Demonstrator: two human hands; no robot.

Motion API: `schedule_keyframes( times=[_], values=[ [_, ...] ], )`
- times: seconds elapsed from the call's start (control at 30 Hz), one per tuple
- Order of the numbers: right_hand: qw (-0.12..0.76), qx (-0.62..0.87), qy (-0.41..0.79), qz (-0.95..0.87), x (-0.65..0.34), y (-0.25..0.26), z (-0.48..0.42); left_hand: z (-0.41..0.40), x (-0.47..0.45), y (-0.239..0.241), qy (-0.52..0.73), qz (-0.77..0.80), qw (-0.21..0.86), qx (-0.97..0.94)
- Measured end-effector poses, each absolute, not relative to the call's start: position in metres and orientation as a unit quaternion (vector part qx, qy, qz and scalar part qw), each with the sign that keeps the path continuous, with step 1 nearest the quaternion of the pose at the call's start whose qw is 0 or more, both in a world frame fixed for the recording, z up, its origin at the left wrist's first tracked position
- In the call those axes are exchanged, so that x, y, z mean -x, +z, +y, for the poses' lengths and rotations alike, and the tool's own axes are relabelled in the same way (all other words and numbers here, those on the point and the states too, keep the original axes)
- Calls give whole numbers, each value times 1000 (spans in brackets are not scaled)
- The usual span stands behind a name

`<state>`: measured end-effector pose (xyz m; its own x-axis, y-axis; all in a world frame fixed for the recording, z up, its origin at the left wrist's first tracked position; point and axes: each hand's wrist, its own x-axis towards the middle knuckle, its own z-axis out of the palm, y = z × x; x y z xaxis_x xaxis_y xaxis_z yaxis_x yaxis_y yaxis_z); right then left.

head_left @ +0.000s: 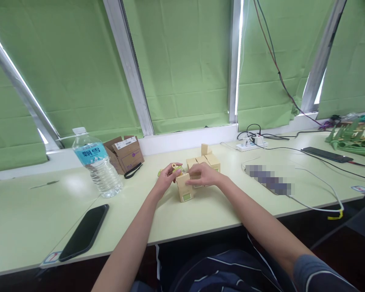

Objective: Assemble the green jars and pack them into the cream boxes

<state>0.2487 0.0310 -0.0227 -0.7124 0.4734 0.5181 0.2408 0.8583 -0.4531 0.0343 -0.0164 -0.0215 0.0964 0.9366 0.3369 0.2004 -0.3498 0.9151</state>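
A small tan cardboard box stands upright on the table in front of me, a green-and-white label low on its face. From the right, my right hand grips the box's side and upper edge between thumb and fingers. My left hand is closed on a small yellow-green and clear trinket with a pale ring, right at the box's top. The trinket's exact kind is too small to tell. Just behind my right hand sit several similar tan boxes in a group, one with a raised flap.
To the left are a large water bottle, a brown carton with a black strap, and a phone. Rightward lie a cabled, blurred device, a power strip, another phone and green plastic pieces.
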Motion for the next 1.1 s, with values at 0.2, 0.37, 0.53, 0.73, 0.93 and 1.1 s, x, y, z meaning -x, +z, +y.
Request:
schedule_keyframes(
  times=[0.2,0.37,0.53,0.73,0.93,1.1],
  values=[
    [348,227,217,-883,-248,-26,37,-17,-31,-20,490,440,352,-665],
    [352,234,204,-883,-246,-26,38,-19,-30,-17,465,437,356,-682],
    [358,230,238,-873,-246,-27,39,-21,-30,-15,429,444,346,-706],
    [362,226,238,-872,-247,-27,39,-23,-27,-13,389,465,341,-718],
    [366,221,230,-874,-247,-29,41,-24,-27,-11,389,462,319,-731],
    [369,222,235,-871,-246,-30,42,-23,-27,-11,432,471,332,-694]
  ],
)
